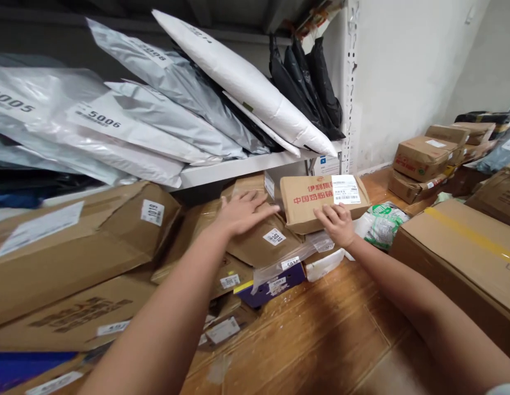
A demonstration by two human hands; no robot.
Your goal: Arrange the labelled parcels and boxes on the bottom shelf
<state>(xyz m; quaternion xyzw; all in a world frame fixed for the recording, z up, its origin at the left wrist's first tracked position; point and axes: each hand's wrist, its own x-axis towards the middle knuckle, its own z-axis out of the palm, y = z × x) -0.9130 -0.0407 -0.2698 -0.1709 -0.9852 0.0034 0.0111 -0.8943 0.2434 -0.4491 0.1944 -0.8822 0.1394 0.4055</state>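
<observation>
My left hand [244, 214] lies with fingers stretched out on top of a brown cardboard box labelled 5010 [255, 241]. To its right, my right hand [336, 224] has its curled fingers on the near edge of a flat cardboard box with red Chinese print [306, 206]. That box carries a white shipping label [346, 190] and sits slightly tilted at the end of the pile. Beneath the two boxes are a clear plastic bag with a label [290, 263] and a purple box [273, 285]. My right thumb is hidden.
A metal shelf [255, 164] above holds numbered white, grey and black mailer bags [127, 123]. Large cartons [115, 230] are stacked at left. A big taped box [464, 247], a white-and-green bag [384, 224] and more cartons [425, 156] stand at right on the wooden floor [320, 334].
</observation>
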